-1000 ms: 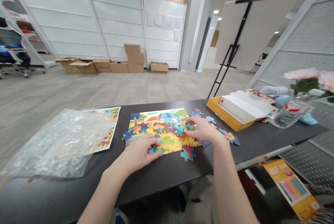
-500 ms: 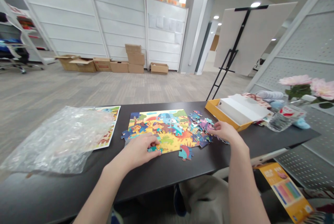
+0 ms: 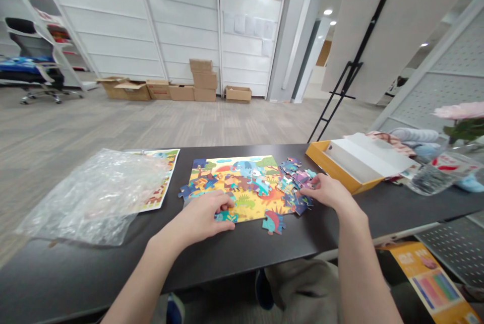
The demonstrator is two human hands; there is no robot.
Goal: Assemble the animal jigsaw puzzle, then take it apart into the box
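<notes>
A colourful animal puzzle picture lies on the black table, with loose pieces on parts of it. My left hand rests on its lower left edge, fingers curled and thumb apart, with nothing visible held. At the picture's right side is a pile of loose puzzle pieces. My right hand is at the right edge of this pile, thumb and fingertips pinched together; what lies between them is too small to make out. A red and teal puzzle piece lies near the picture's lower right corner.
Crumpled clear plastic covers part of a printed sheet at the left. An open yellow box with white card stands at the right, near cloths and a clear plastic container. An easel stands beyond the table.
The camera view has shifted slightly. My right hand has moved a little at the pile, its fingertips now lower against the pieces. My left hand stays on the picture's edge.
</notes>
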